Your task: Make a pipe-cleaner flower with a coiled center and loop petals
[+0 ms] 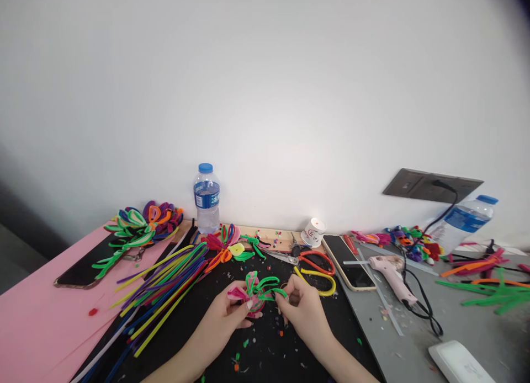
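A pale wall (265, 123) stands behind a black work surface (256, 369). Over that surface, the left hand (219, 319) is nearer the body of a pink-and-green pipe-cleaner flower (253, 292), thumb and fingers closed on its pink lower part. The right hand (306, 314) has thumb and index finger together on the tip of a green strand (282, 292) reaching out from it. The flower's long axis runs crosswise, hand to hand; its bulk lies just left of the right fingertips, its green loops above the left thumb.
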Demonstrator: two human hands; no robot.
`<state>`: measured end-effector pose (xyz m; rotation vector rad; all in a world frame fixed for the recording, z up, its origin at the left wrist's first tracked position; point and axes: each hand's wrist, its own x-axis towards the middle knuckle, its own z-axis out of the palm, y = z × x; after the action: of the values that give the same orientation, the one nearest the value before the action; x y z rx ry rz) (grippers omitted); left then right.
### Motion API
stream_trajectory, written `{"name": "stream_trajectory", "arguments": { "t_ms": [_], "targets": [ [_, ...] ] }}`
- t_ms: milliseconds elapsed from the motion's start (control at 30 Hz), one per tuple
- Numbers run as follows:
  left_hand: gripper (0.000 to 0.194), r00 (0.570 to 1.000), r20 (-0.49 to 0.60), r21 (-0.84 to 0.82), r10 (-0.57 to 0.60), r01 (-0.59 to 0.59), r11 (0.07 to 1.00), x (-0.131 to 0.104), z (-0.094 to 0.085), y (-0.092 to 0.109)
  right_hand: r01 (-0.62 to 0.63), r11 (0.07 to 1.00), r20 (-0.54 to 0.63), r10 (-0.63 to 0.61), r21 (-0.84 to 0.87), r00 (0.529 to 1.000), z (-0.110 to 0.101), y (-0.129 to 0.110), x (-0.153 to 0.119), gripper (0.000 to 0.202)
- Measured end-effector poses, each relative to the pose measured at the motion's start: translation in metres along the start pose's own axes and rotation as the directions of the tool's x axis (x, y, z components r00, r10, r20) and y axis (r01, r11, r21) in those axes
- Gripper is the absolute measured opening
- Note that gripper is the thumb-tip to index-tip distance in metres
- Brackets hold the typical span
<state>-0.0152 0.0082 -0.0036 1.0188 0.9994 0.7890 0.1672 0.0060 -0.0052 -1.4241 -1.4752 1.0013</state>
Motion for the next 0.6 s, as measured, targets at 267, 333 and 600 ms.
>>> {"name": "stream_trajectory", "arguments": {
  "t_ms": [267,333,600],
  "targets": [
    [0.038,1.0,-0.011,0.004,0.007,-0.007,1.0,0.0013,-0.0007,-0.005,0.063,0.984,-0.01,-0.066,-0.164,0.998,0.0,-0.0001,-0.0004,0.025],
    [0.036,1.0,-0.008,0.006,0.011,-0.011,1.0,0.0015,-0.001,-0.0058,0.08,0.979,-0.011,-0.083,-0.19,0.996,0.0,-0.0008,-0.0006,0.026],
    [0.028,1.0,0.013,0.018,0.024,-0.024,1.0,0.0033,0.0003,-0.004,0.138,0.956,-0.015,-0.147,-0.259,0.989,0.0022,-0.0047,-0.002,0.027]
  ]
}}
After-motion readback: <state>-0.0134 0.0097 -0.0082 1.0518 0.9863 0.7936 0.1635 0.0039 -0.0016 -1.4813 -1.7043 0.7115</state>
